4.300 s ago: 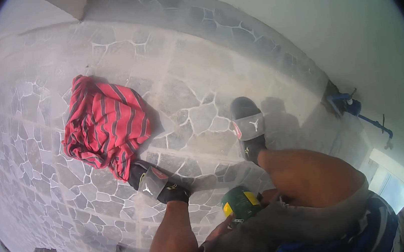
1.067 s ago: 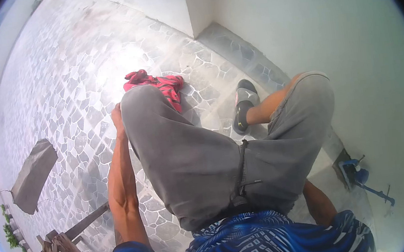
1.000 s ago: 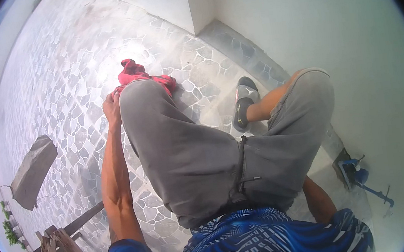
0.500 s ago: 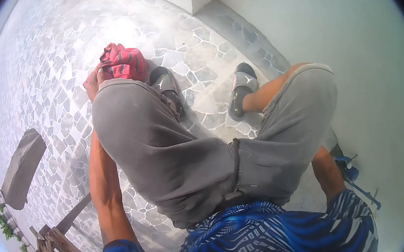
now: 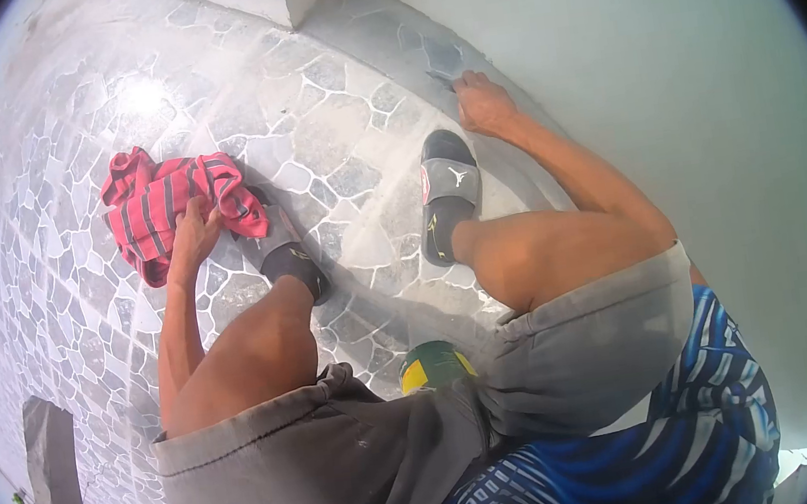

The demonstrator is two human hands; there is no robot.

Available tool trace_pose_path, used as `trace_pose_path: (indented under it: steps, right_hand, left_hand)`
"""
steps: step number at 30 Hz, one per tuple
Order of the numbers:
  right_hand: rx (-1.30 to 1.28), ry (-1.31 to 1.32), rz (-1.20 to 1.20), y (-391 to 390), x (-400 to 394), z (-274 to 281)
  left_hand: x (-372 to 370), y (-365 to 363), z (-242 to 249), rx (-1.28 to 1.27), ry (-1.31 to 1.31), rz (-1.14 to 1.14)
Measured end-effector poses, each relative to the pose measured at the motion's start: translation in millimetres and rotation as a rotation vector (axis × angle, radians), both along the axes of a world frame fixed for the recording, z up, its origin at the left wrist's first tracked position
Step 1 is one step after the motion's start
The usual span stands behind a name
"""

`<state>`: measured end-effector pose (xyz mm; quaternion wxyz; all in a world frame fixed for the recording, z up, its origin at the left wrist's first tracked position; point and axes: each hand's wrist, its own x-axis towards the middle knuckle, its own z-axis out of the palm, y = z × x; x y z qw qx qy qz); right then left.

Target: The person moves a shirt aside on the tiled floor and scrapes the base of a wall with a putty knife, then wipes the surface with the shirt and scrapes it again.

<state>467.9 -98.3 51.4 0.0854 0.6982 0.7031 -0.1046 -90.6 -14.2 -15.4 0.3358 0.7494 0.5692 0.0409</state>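
Note:
My left hand [image 5: 195,233] is closed on a red cloth with dark stripes [image 5: 157,210], which lies bunched on the stone-patterned floor [image 5: 337,124] beside my left foot. Ahead of my right foot, near the base of the wall, my right hand [image 5: 485,101] is low over the floor with its fingers curled shut. A thin, dark, pointed tool [image 5: 441,77] sticks out from those fingers toward the floor; its handle is hidden in the grip, so its exact kind does not show.
A pale wall [image 5: 646,91] rises on the right. Between my legs a green and yellow round object [image 5: 435,365] partly shows. My feet wear slide sandals [image 5: 449,171]. A grey block-like slab [image 5: 56,481] is at lower left.
My right hand has come from behind my right thigh to the floor by the wall. The red cloth now lies more spread under my left hand. The view has tilted forward.

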Motion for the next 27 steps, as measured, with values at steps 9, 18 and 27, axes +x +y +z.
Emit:
trace_pose_path:
  steps: [9, 18, 27]
  right_hand:
    - [0.165, -0.088, 0.037, 67.6, -10.5, -59.8]
    - [0.320, -0.213, -0.027, 97.3, 0.4, -83.8]
    - [0.227, -0.268, 0.024, 102.4, 9.5, -79.0]
  left_hand:
    - [68.5, 48.7, 34.2, -0.589, 0.179, 0.097]
    - [71.3, 49.7, -17.9, -0.201, 0.488, -0.066]
    - [76.2, 47.9, -11.5, -0.181, 0.502, -0.026]
